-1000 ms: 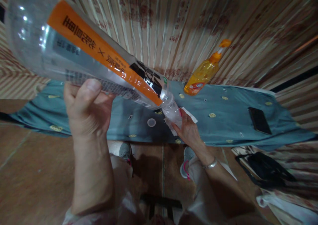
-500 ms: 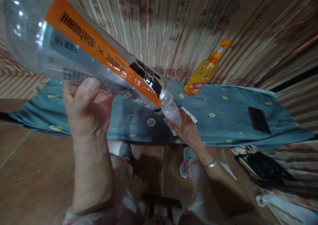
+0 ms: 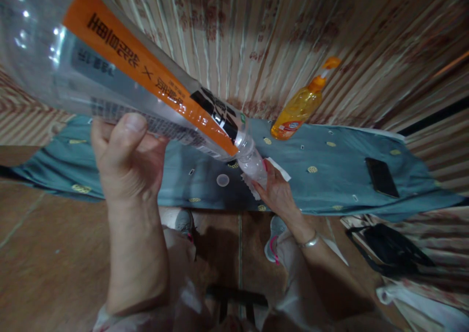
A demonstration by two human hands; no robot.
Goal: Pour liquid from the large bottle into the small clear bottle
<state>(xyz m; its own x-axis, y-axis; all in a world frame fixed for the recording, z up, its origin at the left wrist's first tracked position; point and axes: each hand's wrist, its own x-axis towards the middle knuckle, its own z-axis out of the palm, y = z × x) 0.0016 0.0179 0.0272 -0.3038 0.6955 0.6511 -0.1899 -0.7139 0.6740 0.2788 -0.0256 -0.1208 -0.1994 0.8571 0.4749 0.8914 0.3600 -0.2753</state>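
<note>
Clear plastic bottle with an orange label strip (image 3: 146, 77) fills the upper left of the frame and runs on a long diagonal down to the centre, its wide base at the top left corner and its narrow neck pointing down and right. One such bottle is in view. Below its lower side, left of centre, the left hand (image 3: 126, 161) is closed on the bottle's body from underneath, thumb pressed against the printed side of the label. Near the middle, a small round clear plastic cap (image 3: 222, 180) lies alone on the teal patterned cloth (image 3: 330, 170) that stretches across the frame. Just right of it, the right hand (image 3: 277, 192) meets the bottle's neck, fingers wrapped about it together with a white paper wipe (image 3: 280, 168), one piece, whose edges stick out above and below the fingers. A silver bangle (image 3: 309, 242) sits on that wrist. Further right and higher, one orange squeeze bottle with an orange spout (image 3: 300, 107) leans on the cloth against the striped curtain. At the right, one black phone (image 3: 381, 176) lies flat on the cloth, well apart from both hands. A black bag (image 3: 392, 251) lies at the lower right.
</note>
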